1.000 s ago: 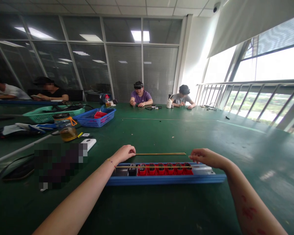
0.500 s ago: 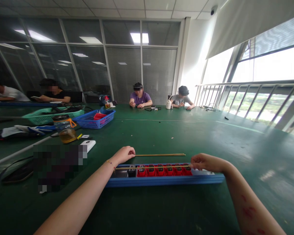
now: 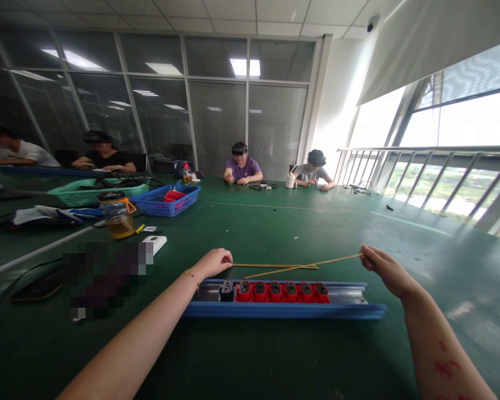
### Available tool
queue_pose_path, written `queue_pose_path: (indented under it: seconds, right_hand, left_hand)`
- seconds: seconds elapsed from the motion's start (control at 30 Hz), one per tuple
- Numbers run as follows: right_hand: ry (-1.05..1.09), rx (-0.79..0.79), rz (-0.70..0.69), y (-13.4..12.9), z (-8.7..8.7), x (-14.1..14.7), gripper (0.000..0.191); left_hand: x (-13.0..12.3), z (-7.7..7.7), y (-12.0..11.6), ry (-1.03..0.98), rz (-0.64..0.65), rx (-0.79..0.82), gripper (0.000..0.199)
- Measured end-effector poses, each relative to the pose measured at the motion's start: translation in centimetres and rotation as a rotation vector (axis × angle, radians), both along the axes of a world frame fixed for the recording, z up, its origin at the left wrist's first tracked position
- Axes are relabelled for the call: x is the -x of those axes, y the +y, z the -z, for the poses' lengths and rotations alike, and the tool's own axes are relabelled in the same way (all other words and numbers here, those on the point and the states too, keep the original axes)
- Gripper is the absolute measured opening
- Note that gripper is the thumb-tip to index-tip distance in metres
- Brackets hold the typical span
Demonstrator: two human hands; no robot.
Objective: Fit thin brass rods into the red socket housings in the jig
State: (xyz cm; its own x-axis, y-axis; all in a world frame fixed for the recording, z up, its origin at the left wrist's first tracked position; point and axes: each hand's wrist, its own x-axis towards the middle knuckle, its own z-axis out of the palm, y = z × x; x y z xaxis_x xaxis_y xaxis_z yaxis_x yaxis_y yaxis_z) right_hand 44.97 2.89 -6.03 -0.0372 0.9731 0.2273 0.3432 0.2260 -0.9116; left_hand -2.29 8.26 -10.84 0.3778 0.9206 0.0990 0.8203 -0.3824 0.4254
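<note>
My left hand [image 3: 213,263] is closed, its fingertips pinching the left end of some thin yellow sticks [image 3: 270,265] that lie along the table. Between the thumb and fingers of my right hand [image 3: 384,268] is the right end of another thin yellow stick [image 3: 339,260]. That stick slants down to the left and crosses over the others. Just in front of them sits a long blue channel-shaped rail [image 3: 283,311]. Inside it stands a row of several red blocks [image 3: 275,293] with dark tops, with a dark grey block [image 3: 226,290] at their left.
To the left are a blue basket [image 3: 166,206], a green basket [image 3: 81,195], a jar of amber liquid [image 3: 120,225], a white device [image 3: 156,243] and a dark phone [image 3: 37,288]. Several people sit at the far side, including a person in purple [image 3: 244,168].
My right hand has lifted away from the rail, up and to the right, taking its stick from above the blocks to behind the rail. My left hand stays at the sticks' end.
</note>
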Motion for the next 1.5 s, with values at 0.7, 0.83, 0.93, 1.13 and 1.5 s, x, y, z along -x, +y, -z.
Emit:
queue_pose_path:
  seconds: [0.7,0.83,0.93,1.13,1.5]
  right_hand:
    - [-0.946,-0.064,-0.059,3.3,3.5,6.7,0.021]
    - [-1.054,-0.081,-0.027,4.0,3.6,8.3,0.015]
    - [-1.135,-0.079,-0.029,4.2,3.6,9.0,0.014]
    - [-1.263,-0.139,-0.066,4.0,3.1,9.8,0.033]
    - [-1.383,-0.144,-0.189,4.5,2.7,11.1,0.031]
  left_hand:
    - [-0.4,-0.7,-0.5,0.087,-0.012,-0.043,0.037]
    - [-0.4,-0.6,-0.5,0.117,-0.011,-0.080,0.026]
    - [-0.4,-0.7,-0.7,0.143,-0.007,-0.106,0.022]
    - [-0.8,-1.1,-1.1,0.212,0.001,-0.165,0.018]
    - [-1.4,-1.3,-1.3,0.313,0.036,-0.199,0.013]
